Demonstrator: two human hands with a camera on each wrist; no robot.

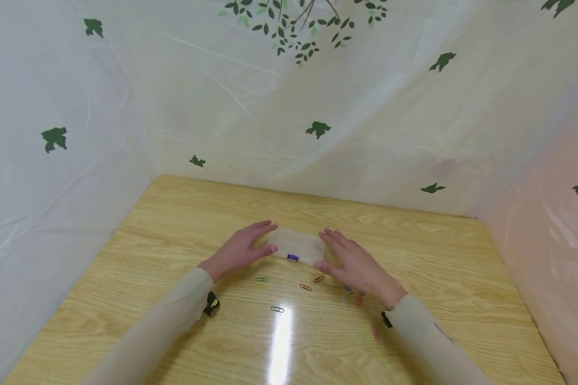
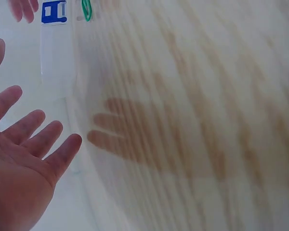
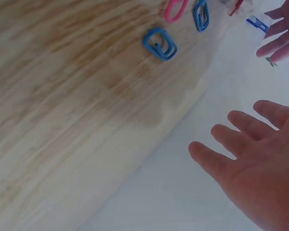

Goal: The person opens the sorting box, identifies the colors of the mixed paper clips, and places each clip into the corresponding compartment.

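A clear plastic box (image 1: 296,243) with a blue latch (image 1: 293,258) on its near side lies on the table between both hands. My left hand (image 1: 243,247) is at the box's left end, fingers spread and relaxed. Opposite it, my right hand (image 1: 354,262) has its fingertips by the right end, the fingers likewise loosely extended. Both palms face inward with nothing gripped; the left wrist view shows the left fingers (image 2: 62,149) apart and straight. In the right wrist view the right hand (image 3: 255,154) is also spread.
Several coloured paper clips lie nearer me on the wooden table (image 1: 173,214): a green one (image 1: 261,279), a dark green one (image 1: 276,309), an orange one (image 1: 305,287) and a pink one (image 1: 375,334). Blue clips (image 3: 160,44) lie near the right hand. A patterned plastic sheet (image 1: 250,133) surrounds the table.
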